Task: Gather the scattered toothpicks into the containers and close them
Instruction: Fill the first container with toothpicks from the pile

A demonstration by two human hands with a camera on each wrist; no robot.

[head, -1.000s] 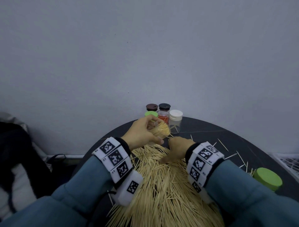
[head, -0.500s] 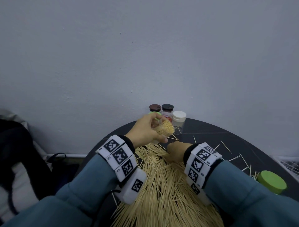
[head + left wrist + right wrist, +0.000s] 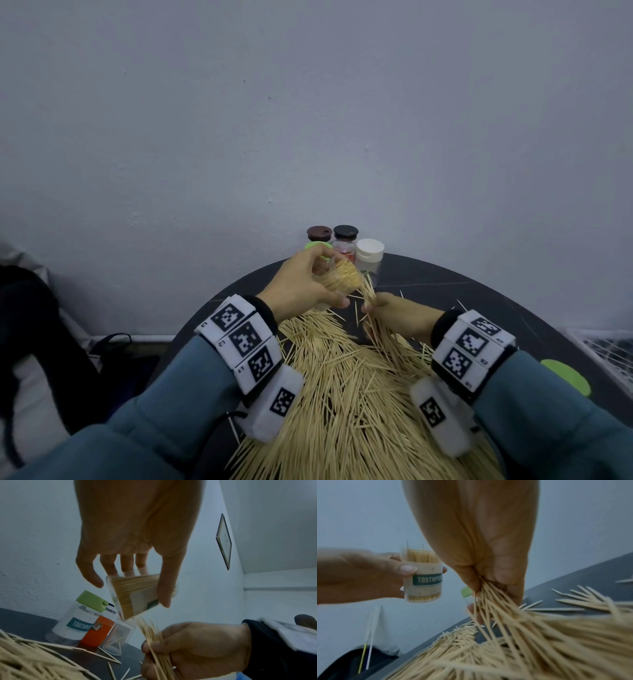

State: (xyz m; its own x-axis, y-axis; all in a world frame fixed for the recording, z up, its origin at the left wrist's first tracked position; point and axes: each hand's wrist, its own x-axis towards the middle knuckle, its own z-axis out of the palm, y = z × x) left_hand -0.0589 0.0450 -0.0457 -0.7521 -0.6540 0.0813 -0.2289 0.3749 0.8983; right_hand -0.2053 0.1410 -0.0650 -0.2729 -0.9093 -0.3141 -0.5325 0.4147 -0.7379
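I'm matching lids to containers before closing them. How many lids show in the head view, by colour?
Green lids: 2
Brown lid: 1
Black lid: 1
White lid: 1
Total: 5

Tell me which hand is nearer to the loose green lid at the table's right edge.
Right. The right hand, pinching a bundle of toothpicks, is on the green lid's side of the pile; the left hand, gripping the open container, is farther left.
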